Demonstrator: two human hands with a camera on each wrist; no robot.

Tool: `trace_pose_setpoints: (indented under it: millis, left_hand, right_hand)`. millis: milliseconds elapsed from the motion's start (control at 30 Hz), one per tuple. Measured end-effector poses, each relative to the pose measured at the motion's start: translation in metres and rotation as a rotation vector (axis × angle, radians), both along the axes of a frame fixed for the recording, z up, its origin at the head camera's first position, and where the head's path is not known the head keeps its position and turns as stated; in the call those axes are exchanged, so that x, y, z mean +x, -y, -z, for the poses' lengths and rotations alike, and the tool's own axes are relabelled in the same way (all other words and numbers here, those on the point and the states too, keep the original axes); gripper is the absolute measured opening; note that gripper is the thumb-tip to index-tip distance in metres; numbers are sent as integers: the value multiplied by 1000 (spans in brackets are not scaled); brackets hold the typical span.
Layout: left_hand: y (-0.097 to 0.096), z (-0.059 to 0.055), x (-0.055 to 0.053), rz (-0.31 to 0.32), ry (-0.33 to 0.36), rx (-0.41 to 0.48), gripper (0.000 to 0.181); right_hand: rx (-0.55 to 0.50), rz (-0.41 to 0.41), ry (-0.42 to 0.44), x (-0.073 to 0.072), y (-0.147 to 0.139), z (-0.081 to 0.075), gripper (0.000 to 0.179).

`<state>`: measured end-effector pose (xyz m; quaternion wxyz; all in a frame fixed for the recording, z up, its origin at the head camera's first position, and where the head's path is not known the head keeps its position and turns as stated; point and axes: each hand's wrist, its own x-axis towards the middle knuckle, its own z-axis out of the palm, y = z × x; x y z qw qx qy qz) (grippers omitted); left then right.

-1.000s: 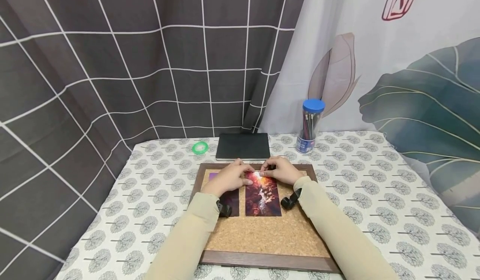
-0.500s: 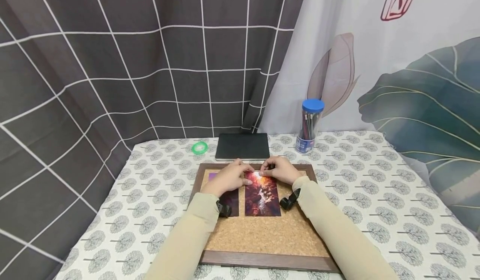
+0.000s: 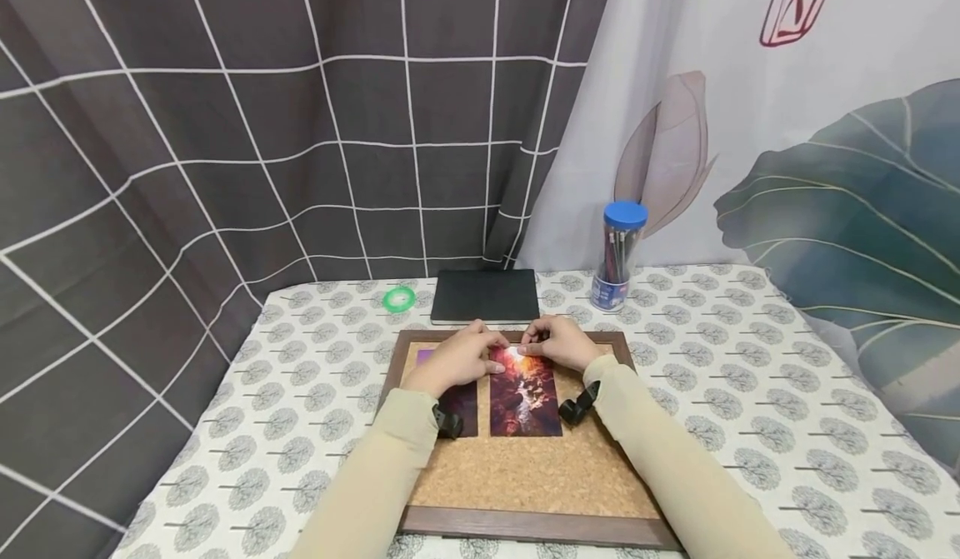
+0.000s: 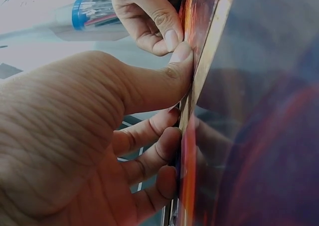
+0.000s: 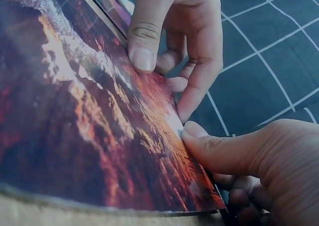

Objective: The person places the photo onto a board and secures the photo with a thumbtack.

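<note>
A red and orange photo print (image 3: 525, 401) lies on a framed cork board (image 3: 540, 476). My left hand (image 3: 461, 356) reaches over its top left part. The left thumb (image 4: 182, 61) rests on the print while the index finger touches the top edge. My right hand (image 3: 562, 342) pinches at the top edge with thumb and curled fingers; in the right wrist view the right thumb (image 5: 214, 148) meets the left index fingertip. A tiny pale patch shows by that thumb, too small to identify. A purple print (image 3: 461, 401) lies left of it, partly covered by my left hand.
Behind the board lies a black notebook (image 3: 485, 296). Green tape (image 3: 390, 305) sits at the back left, and a blue-lidded pencil jar (image 3: 613, 263) stands at the back right. Curtains hang behind the table, which bears a tree-patterned cloth (image 3: 315, 426).
The head view has tilted slightly, so everything sits a little lower in the picture. Both hands stay at the top of the red print, with no clear movement.
</note>
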<state>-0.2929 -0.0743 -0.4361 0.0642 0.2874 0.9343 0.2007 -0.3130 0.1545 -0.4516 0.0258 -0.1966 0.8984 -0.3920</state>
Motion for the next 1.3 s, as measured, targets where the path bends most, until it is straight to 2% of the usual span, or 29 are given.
trace_pose_setpoints:
  millis: [467,733,900,1133,1300]
  left_hand:
    - [-1,-3,-2,2,-15,-16,36]
    - [-2,-3,-1,9,-38,-16,35]
    - [-1,0,1,3,-15,-22,35]
    - [-1,0,2,-6,-58,-32,35]
    - [-2,-1,3,-10,-58,-36,35]
  right_hand:
    - [7,13,-3,-1,2,-5,12]
    - [5,29,-15,-1,3,-4,11]
    - [-2,25,23,1,2,0,12]
    - [3,40,13,-1,2,4,12]
    - [-3,38,11,0,2,2,12]
